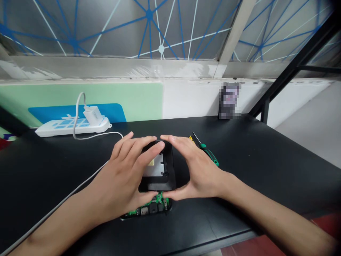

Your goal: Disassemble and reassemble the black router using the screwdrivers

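Both hands frame a black plastic device cover (170, 170), its hollow inner side with a silvery metal plate (159, 170) and a yellowish patch facing me. My left hand (125, 170) closes on its left part, thumb at the near edge and fingers over the far edge. Across from it, my right hand (198, 167) holds the same near and far edges with thumb and fingertips. A green circuit board (160, 205) in a dark shell lies just below and nearer to me, partly hidden by the cover and my left hand.
Pliers with green handles (211, 156) lie beyond my right hand. At the back left, a white power strip (71, 127) carries a white charger (93, 115); its cable (66, 199) runs past my left arm. A pixelated upright object (229, 101) leans on the wall.
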The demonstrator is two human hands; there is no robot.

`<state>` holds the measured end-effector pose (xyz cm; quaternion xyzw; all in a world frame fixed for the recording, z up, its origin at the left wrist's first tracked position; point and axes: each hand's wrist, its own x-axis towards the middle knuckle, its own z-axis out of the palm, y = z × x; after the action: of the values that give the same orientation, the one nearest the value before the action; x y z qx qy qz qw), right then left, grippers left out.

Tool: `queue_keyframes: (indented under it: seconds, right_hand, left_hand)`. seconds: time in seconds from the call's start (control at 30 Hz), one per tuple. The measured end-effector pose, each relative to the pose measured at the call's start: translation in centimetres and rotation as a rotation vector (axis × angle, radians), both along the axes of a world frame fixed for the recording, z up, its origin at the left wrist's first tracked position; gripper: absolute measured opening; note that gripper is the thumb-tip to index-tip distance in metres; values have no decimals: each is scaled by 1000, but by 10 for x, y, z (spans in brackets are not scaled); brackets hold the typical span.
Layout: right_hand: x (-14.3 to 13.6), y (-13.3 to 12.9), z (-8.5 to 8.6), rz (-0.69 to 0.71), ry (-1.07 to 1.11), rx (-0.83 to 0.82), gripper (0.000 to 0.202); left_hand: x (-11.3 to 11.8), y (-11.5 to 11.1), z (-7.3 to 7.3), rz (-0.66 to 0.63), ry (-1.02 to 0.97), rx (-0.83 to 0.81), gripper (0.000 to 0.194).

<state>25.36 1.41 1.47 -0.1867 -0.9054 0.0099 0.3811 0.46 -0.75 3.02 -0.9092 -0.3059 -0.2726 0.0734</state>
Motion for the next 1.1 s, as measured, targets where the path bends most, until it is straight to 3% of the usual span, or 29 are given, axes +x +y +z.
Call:
queue_keyframes:
  seconds: [0.2, 0.43, 0.57, 0.7, 1.1]
  right_hand:
    - [3, 2, 0, 58, 43, -187, 146]
    - [-1, 5, -9, 91, 42, -362, 157]
    - [-5, 4, -12, 126, 37, -420, 158]
    - [-12, 2, -13, 167, 41, -444, 158]
    - [-18, 1, -15, 219, 109, -461, 148]
  left_hand:
    - [-2, 0, 1, -33, -152, -91, 101]
    - [-5, -3, 0, -119, -386, -256, 116]
    - [-4, -6, -1, -174, -521, -368, 122]
    - [1, -9, 1, -219, -577, -430, 116]
    - [11, -13, 0, -195, -646, -437, 103]
